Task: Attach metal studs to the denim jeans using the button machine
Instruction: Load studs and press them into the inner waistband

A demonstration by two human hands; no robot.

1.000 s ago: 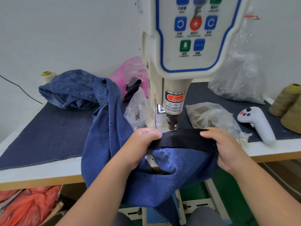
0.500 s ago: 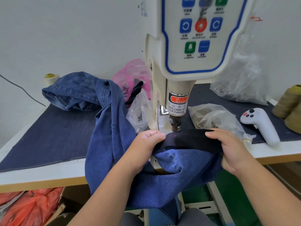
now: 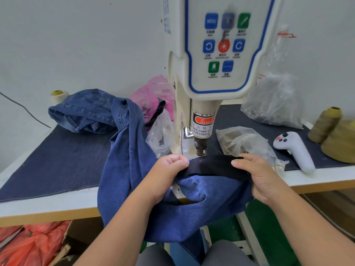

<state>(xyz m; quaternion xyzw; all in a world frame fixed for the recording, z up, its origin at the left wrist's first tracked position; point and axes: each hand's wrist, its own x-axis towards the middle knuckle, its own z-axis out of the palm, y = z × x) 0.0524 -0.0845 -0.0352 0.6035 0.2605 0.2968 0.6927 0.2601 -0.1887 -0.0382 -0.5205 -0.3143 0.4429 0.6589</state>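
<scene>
Denim jeans [image 3: 123, 150] hang over the front edge of the table [image 3: 48, 204], with one bunched part lying further back on the left of the dark cloth cover and a long fold running down toward the person's lap. A dark band of the fabric [image 3: 215, 165] is stretched flat right under the punch head of the button machine [image 3: 199, 148], and a small red light dot [image 3: 200, 161] sits on that band just in front of the punch. The left hand [image 3: 165, 177] grips the band's left end, its fingers [image 3: 178, 160] curled over the cloth with the thumb tucked underneath. The right hand [image 3: 263, 179] grasps the right end in the same way, its fingers [image 3: 240, 160] folded over the top edge. Both hands hold the band taut between them, one on each side of the punch. To the right of the machine lies a clear plastic bag [image 3: 244, 141] with small brownish pieces inside, and beyond it a white handheld controller [image 3: 295, 150] rests near the table edge. Two olive thread cones [image 3: 334, 135] stand at the far right. A pink bag [image 3: 153, 93] sits behind the jeans.
</scene>
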